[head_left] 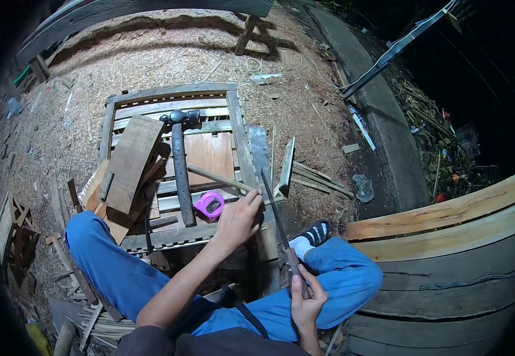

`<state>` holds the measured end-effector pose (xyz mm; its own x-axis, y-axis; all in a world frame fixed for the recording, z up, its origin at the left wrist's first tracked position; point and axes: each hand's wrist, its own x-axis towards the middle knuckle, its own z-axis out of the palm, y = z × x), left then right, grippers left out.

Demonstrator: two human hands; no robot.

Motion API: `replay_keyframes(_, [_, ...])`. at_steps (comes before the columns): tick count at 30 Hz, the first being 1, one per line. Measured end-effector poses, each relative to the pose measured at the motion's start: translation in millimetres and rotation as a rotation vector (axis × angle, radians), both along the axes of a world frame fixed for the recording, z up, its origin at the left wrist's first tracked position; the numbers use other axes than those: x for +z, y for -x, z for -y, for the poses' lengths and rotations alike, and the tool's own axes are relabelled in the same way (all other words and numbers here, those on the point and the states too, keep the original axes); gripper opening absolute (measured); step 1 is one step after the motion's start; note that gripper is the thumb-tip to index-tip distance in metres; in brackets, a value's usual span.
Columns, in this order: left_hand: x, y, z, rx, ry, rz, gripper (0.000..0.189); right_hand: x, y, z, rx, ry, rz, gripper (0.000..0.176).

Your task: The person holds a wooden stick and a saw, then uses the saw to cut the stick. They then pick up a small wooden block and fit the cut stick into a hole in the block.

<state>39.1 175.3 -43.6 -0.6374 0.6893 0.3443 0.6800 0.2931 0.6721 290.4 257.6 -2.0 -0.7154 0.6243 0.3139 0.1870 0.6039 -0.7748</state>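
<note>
My left hand (239, 219) is closed on the near end of a thin wooden stick (219, 177), which points away over a slatted wooden frame (238, 127). In my right hand (308, 301) is the brown handle of a long knife (276, 215). Its narrow dark blade slants up and forward, with the tip close to the fingers of my left hand. Beside my left hand lies a pink tape measure (209, 206). A hammer (181, 163) with a dark, worn handle rests on the slats, head away from me.
Boards (134, 155) are stacked on the frame's left side. A bench of planks (441, 228) stands at right. Thin wood strips (322, 180) lie beyond the frame, on ground strewn with shavings (180, 59). A sloping metal pole (397, 50) rises at upper right.
</note>
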Motion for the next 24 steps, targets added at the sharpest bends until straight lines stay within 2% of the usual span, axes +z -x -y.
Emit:
replay_keyframes(1, [-0.4,0.1,-0.2,0.006,0.001,0.003,0.038,4.4,-0.8,3.3,0.006,0.001,0.003,0.041])
replay_keyframes(3, [-2.1,-0.6,-0.3,0.019,0.010,-0.008,0.037,17.8,-4.5,13.4,-0.191,0.564,-0.054,0.038])
replay_keyframes(6, [-4.8,0.2,-1.1,-0.007,-0.008,-0.001,0.037,26.1,21.3,10.0,-0.269,0.645,-0.094,0.034])
replay_keyframes(7, [-5.5,0.1,-0.4,-0.010,-0.026,0.006,0.033,12.5,34.0,4.0,-0.250,0.528,-0.127,0.032])
replay_keyframes(10, [-9.2,-0.4,-0.6,0.021,-0.087,0.000,0.031,14.9,67.4,-3.3,-0.149,0.619,-0.095,0.034])
replay_keyframes(12, [-8.9,-0.1,0.7,0.027,-0.081,-0.002,0.029,13.7,89.3,-5.1,-0.136,0.628,-0.053,0.035])
replay_keyframes(14, [-8.3,-1.0,0.2,0.026,-0.082,-0.001,0.027,2.2,104.7,-9.4,-0.055,0.575,-0.119,0.035])
replay_keyframes(24, [-6.1,-0.9,0.1,0.015,-0.085,-0.058,0.034,-8.1,119.6,-14.6,-0.043,0.558,-0.086,0.035])
